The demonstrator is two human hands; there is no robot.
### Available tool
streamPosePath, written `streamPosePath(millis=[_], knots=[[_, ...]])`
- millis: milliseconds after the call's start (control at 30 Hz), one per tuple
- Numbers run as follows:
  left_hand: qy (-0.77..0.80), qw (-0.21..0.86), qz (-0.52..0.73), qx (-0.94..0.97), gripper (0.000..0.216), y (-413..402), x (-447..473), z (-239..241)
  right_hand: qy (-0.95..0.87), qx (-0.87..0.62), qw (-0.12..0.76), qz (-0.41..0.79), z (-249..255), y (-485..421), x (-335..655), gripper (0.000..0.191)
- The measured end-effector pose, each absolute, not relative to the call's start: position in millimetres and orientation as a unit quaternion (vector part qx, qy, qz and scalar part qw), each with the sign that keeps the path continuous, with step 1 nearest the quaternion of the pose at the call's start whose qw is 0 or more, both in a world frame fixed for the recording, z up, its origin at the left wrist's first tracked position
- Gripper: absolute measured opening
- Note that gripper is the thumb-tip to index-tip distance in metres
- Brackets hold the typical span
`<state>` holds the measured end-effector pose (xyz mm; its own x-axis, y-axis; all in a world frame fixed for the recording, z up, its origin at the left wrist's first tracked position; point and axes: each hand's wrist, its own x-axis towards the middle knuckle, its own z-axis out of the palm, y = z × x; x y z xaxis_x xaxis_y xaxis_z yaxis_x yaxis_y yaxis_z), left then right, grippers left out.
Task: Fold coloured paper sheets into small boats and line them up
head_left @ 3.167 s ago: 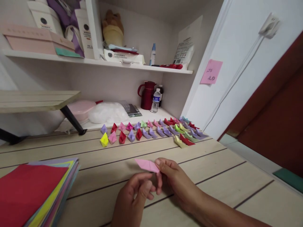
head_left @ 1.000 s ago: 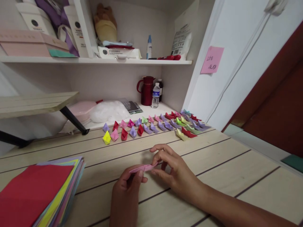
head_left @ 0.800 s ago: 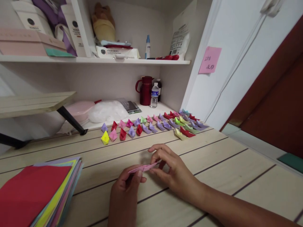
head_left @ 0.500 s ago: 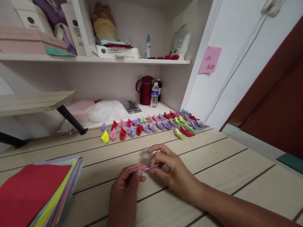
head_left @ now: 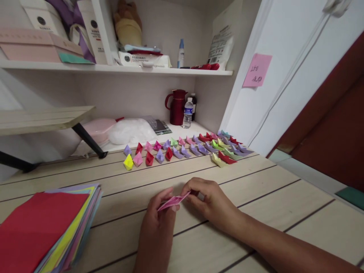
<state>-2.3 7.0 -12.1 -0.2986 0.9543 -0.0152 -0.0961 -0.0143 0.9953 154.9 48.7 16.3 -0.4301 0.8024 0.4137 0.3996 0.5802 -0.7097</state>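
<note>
Pinching folded pink paper over the bench at lower centre of the frame between left fingers and right fingers, seemingly mid-shaping, and likely needing layers gently eased apart next.

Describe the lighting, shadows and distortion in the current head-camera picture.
Head view: soft light, a faint shadow on the table beside the right hand; head view: folded pink paper distinct, but small print on the white bag too soft to read; head view: the brown door slants, perhaps partly wide-lens stretch.
</note>
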Motion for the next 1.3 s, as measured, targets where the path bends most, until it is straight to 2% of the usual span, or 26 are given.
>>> streamPosePath(millis=[333, 633, 867, 1133, 1300], knots=[[0.56, 0.463, 0.539, 0.427, 0.041, 3.5, -5.9, -4.7, -0.799, -0.369, 0.361, 0.309, 19.0, 43.4, 152.6, 0.026], [0.49, 0.495, 0.568, 0.439, 0.036, 4.7, -4.3, -6.3, -0.831, -0.331, 0.346, 0.282, 20.9, 34.9, 150.1, 0.028], [0.499, 0.477, 0.551, 0.468, 0.042, 4.1, -5.1, -6.8, -0.834, -0.342, 0.325, 0.288, 22.1, 35.1, 151.8, 0.012], [0.508, 0.436, 0.542, 0.509, 0.05, 3.1, -5.0, -13.0, -0.83, -0.368, 0.315, 0.276, 19.3, 36.8, 151.6, 0.028], [0.514, 0.415, 0.524, 0.538, 0.051, 3.5, -6.0, -17.1, -0.829, -0.371, 0.309, 0.28, 20.9, 36.8, 152.2, 0.027]])
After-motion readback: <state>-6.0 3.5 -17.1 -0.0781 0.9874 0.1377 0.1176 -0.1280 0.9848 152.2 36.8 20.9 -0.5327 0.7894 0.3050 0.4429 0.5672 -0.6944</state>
